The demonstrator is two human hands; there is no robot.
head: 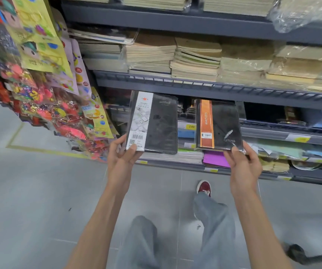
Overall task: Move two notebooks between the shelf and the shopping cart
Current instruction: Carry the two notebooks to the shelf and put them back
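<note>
My left hand (122, 154) grips the bottom left corner of a black notebook with a white band (156, 123), thumb on its cover. My right hand (242, 164) holds the bottom right corner of a black notebook with an orange band (219, 126). Both notebooks are wrapped in clear film and held upright in front of the dark grey shelf (195, 85), level with its lower tiers. A black part at the bottom right corner (299, 253) may belong to the shopping cart; the rest of the cart is out of view.
Stacks of beige notebooks (195, 61) fill the upper shelves. Lower tiers hold coloured paper and a purple sheet (215, 159). Hanging packs of stickers and toys (45, 88) crowd the left. Grey tiled floor (40, 191) lies below, with my legs and a red shoe (204, 188).
</note>
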